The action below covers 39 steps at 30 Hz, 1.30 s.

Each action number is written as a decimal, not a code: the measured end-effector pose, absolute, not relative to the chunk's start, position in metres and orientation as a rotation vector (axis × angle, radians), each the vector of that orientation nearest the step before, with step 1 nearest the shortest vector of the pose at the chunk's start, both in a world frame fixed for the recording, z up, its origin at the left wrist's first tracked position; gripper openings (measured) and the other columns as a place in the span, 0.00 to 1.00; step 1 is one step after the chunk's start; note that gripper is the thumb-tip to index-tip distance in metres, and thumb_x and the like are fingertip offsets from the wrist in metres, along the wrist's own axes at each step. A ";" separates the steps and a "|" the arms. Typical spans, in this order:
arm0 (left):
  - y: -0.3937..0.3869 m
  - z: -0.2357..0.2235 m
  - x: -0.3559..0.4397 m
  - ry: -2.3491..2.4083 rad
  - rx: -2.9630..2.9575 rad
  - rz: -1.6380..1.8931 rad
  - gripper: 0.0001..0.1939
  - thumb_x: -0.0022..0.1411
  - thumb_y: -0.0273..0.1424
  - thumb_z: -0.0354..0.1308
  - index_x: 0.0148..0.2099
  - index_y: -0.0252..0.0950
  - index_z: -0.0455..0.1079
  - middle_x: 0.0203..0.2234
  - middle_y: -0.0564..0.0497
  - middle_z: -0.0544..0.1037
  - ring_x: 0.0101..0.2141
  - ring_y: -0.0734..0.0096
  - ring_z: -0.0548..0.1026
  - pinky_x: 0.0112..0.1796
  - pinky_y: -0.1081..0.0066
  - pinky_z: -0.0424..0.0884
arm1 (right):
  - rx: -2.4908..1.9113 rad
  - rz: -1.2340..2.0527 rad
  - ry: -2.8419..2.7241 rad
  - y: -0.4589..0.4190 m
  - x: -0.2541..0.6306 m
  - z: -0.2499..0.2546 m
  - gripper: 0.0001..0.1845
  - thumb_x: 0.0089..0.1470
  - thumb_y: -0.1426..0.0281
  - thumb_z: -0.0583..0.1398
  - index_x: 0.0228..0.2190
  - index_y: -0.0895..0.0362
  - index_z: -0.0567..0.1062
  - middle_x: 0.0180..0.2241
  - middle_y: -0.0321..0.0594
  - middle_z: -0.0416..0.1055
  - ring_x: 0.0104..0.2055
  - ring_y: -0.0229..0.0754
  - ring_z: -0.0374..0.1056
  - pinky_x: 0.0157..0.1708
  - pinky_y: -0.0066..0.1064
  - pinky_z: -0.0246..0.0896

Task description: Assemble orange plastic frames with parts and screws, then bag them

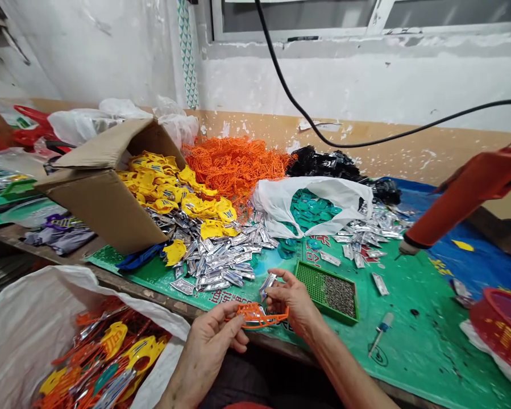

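My left hand [210,341] grips the left end of an orange plastic frame [255,325] at the table's front edge. A shiny silver piece shows inside the frame. In my right hand [295,301], a small silver plastic piece [266,285] is pinched between thumb and fingers, just above the frame. The right hand's lower fingers are close to the frame's right end; whether they touch it I cannot tell. Just beyond lies a heap of silver pieces [225,258]. Beside the right hand sits a green tray [310,289] with small metal screws [339,295].
A tipped cardboard box [106,199] spills yellow parts [161,182]. Behind are orange frames [238,165] and a white bag [272,199] of teal pieces. An orange power screwdriver [464,199] hangs at right, near a red basket [500,335]. A sack [16,318] of assembled parts stands lower left.
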State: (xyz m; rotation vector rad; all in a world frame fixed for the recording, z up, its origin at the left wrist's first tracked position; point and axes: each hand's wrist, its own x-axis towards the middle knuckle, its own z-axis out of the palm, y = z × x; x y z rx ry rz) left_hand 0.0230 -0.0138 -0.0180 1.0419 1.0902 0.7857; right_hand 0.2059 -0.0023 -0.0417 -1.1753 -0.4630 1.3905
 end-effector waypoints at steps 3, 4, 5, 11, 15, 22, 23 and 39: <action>-0.013 -0.015 0.020 1.091 1.018 0.812 0.23 0.48 0.42 0.65 0.42 0.31 0.73 0.17 0.54 0.77 0.19 0.74 0.73 0.24 0.75 0.70 | -1.199 1.350 -0.450 -0.001 0.204 -0.041 0.29 0.28 0.72 0.71 0.37 0.57 0.69 0.17 0.28 0.71 0.15 0.33 0.64 0.16 0.23 0.61; -0.012 -0.014 0.019 1.095 1.007 0.822 0.23 0.48 0.41 0.66 0.42 0.31 0.72 0.17 0.54 0.77 0.19 0.74 0.73 0.24 0.75 0.70 | -1.203 1.340 -0.447 0.000 0.204 -0.040 0.29 0.28 0.71 0.71 0.36 0.57 0.69 0.17 0.29 0.71 0.15 0.33 0.64 0.16 0.24 0.61; -0.012 -0.013 0.018 1.098 0.997 0.832 0.23 0.47 0.41 0.66 0.42 0.30 0.72 0.17 0.54 0.77 0.19 0.74 0.73 0.24 0.75 0.70 | -1.204 1.332 -0.446 0.000 0.203 -0.040 0.28 0.29 0.71 0.70 0.36 0.57 0.69 0.17 0.29 0.71 0.15 0.33 0.64 0.17 0.24 0.61; -0.005 -0.005 0.014 1.133 0.944 0.934 0.24 0.46 0.40 0.66 0.42 0.29 0.72 0.17 0.54 0.77 0.20 0.74 0.73 0.24 0.76 0.71 | -1.229 1.309 -0.445 0.002 0.200 -0.040 0.26 0.30 0.69 0.70 0.34 0.58 0.69 0.18 0.29 0.70 0.17 0.33 0.66 0.19 0.25 0.63; 0.000 -0.005 0.011 1.145 0.934 0.979 0.23 0.47 0.38 0.66 0.43 0.28 0.72 0.18 0.54 0.77 0.21 0.74 0.73 0.25 0.76 0.72 | -1.240 1.314 -0.453 0.002 0.200 -0.042 0.27 0.29 0.68 0.71 0.35 0.58 0.68 0.18 0.30 0.72 0.17 0.33 0.65 0.18 0.25 0.63; 0.003 -0.004 0.013 1.146 0.819 1.052 0.22 0.43 0.36 0.69 0.39 0.29 0.72 0.19 0.53 0.78 0.21 0.75 0.74 0.24 0.77 0.73 | -1.252 1.318 -0.446 0.002 0.201 -0.043 0.28 0.27 0.67 0.71 0.34 0.58 0.68 0.18 0.31 0.72 0.16 0.33 0.66 0.17 0.24 0.63; 0.003 -0.003 0.013 1.135 0.797 1.061 0.22 0.43 0.36 0.70 0.39 0.29 0.72 0.19 0.53 0.78 0.21 0.75 0.74 0.24 0.76 0.74 | -1.252 1.323 -0.446 0.002 0.201 -0.043 0.28 0.27 0.67 0.71 0.33 0.58 0.68 0.17 0.30 0.71 0.16 0.33 0.65 0.17 0.24 0.63; 0.010 0.001 0.013 1.045 0.404 1.124 0.10 0.63 0.15 0.49 0.34 0.28 0.70 0.22 0.48 0.78 0.18 0.76 0.76 0.20 0.79 0.75 | -1.304 1.351 -0.508 0.006 0.197 -0.044 0.21 0.31 0.65 0.68 0.29 0.59 0.69 0.15 0.32 0.70 0.14 0.33 0.65 0.15 0.23 0.61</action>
